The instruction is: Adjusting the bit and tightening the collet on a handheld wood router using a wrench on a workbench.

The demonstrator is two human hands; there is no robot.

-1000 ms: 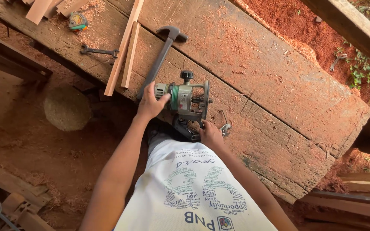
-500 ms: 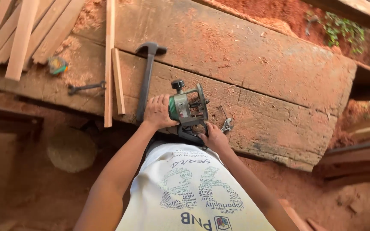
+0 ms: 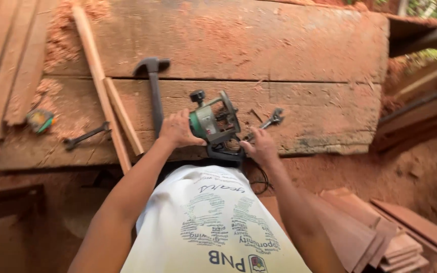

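Both hands on the router (image 3: 214, 121) at the table (image 3: 299, 50) front edge.
Left hand (image 3: 178, 130) grips its green body, right hand (image 3: 260, 147) holds the base; hammer (image 3: 154, 91) and wrench (image 3: 271, 120) lie just beside it.

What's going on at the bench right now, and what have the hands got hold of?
A person stands at a rough plank workbench, holding a green and grey power router tipped on its side at the near edge. The left hand grips the motor body; the right hand is at its dark base. A claw hammer lies just left of the tool, a small spanner to its right, another wrench and wooden strips further left.
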